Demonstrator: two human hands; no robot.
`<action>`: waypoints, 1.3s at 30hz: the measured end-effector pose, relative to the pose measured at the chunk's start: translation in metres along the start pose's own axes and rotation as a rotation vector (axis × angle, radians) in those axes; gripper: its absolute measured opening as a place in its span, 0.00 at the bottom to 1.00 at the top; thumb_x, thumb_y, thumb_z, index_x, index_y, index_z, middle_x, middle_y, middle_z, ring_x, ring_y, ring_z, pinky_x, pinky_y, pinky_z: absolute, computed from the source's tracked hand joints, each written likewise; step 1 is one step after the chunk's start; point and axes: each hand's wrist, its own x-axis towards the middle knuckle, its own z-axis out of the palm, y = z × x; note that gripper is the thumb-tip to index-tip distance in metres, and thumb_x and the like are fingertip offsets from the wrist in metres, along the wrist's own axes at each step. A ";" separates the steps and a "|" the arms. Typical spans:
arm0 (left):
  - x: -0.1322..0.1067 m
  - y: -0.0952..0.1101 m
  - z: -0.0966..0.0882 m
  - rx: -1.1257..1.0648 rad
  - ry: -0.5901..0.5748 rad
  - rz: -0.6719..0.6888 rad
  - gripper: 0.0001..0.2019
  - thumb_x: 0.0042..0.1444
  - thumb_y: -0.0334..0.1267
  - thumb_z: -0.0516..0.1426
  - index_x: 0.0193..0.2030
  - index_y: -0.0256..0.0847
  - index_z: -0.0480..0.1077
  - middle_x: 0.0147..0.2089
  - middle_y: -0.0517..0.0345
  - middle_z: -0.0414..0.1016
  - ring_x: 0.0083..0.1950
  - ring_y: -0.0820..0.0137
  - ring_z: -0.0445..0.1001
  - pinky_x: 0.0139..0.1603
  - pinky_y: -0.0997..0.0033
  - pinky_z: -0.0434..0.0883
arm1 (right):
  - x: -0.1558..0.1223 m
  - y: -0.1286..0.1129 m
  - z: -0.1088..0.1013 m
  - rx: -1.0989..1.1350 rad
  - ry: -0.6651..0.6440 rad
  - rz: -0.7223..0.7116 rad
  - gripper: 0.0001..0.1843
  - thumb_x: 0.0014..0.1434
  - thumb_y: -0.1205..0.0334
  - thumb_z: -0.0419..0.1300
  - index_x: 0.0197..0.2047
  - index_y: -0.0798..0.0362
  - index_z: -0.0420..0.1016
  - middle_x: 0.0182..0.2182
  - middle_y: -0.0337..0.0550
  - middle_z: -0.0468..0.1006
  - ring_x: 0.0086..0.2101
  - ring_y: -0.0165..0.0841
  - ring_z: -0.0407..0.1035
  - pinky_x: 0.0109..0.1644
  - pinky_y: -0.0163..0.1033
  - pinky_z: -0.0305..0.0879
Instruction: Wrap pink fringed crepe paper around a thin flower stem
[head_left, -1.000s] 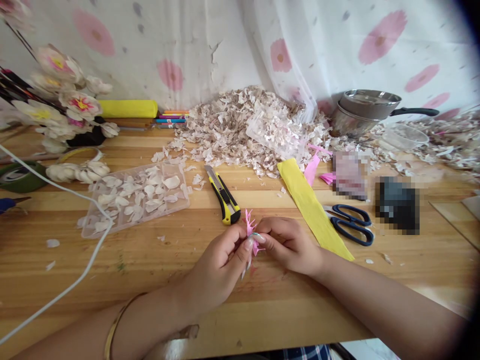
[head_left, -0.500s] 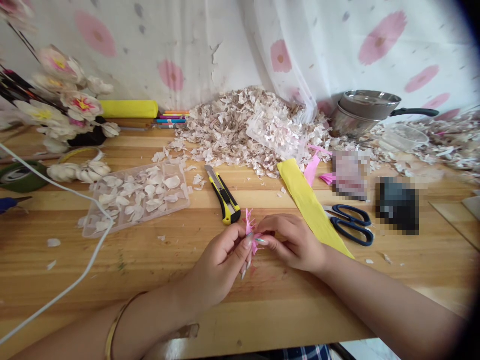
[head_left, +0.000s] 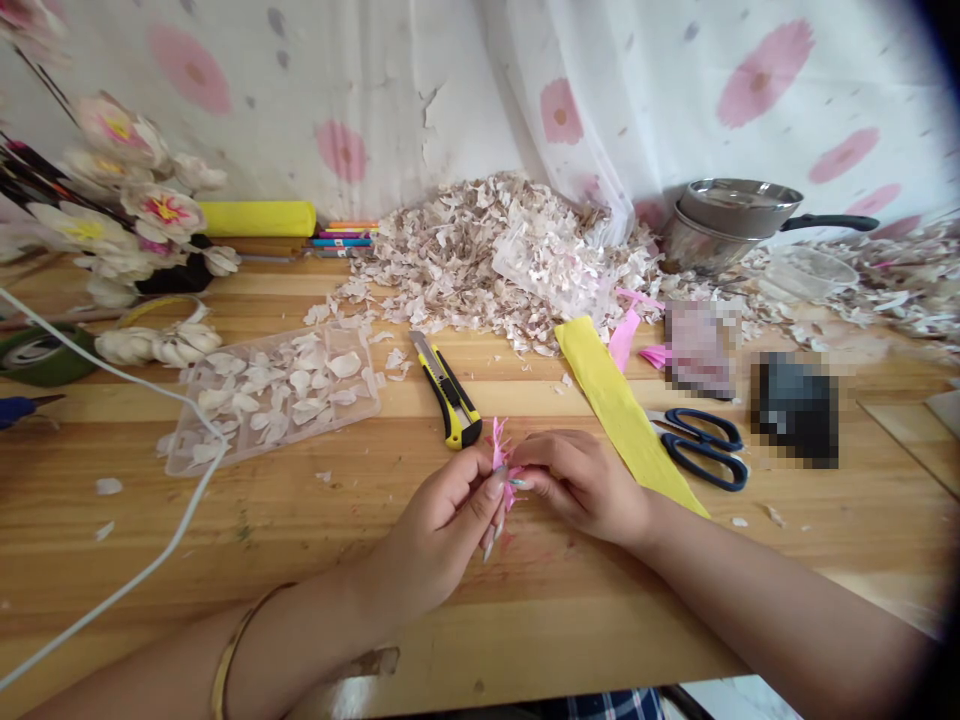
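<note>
A small piece of fringed pink paper [head_left: 498,440] stands between my two hands above the wooden table. My left hand [head_left: 457,510] pinches it between thumb and fingers. From the other side, my right hand [head_left: 581,480] has thumb and forefinger closed on the same pink piece, which partly hides behind the fingertips. Just beyond the left hand lies a yellow and black utility knife [head_left: 448,392], its blade out. A strip of yellow crepe paper [head_left: 622,410] runs past the right hand, and dark blue scissors [head_left: 705,447] lie beside it.
White petals fill a clear compartment tray [head_left: 277,395] at left, crossed by a white cord [head_left: 178,535]. A heap of dried petals [head_left: 465,260] lies at the back. Metal pans [head_left: 720,225] stand behind right. Artificial flowers [head_left: 150,200] rise at far left. Pink paper scraps [head_left: 622,340] lie beyond the strip.
Almost nothing differs. The fingertips have shifted very slightly on the pink paper, and both hands keep the same place and hold.
</note>
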 end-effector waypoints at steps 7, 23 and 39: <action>0.000 -0.004 -0.001 0.006 -0.001 -0.004 0.15 0.65 0.50 0.49 0.38 0.40 0.63 0.27 0.65 0.61 0.26 0.76 0.60 0.27 0.76 0.61 | -0.001 -0.002 -0.001 0.013 0.005 0.006 0.08 0.69 0.60 0.50 0.43 0.54 0.66 0.29 0.44 0.77 0.27 0.30 0.72 0.30 0.32 0.66; 0.000 -0.004 -0.002 0.085 0.007 -0.004 0.15 0.65 0.50 0.48 0.40 0.40 0.63 0.27 0.66 0.61 0.27 0.76 0.59 0.29 0.75 0.61 | -0.005 0.000 0.002 -0.091 0.005 -0.019 0.07 0.66 0.69 0.48 0.44 0.53 0.65 0.27 0.43 0.75 0.26 0.31 0.69 0.29 0.33 0.65; -0.001 -0.004 -0.003 0.179 -0.094 0.003 0.14 0.67 0.47 0.45 0.38 0.40 0.62 0.28 0.65 0.60 0.27 0.76 0.59 0.29 0.75 0.61 | -0.002 -0.011 0.001 0.048 -0.105 0.181 0.14 0.67 0.63 0.45 0.29 0.52 0.63 0.21 0.41 0.71 0.20 0.29 0.66 0.26 0.33 0.59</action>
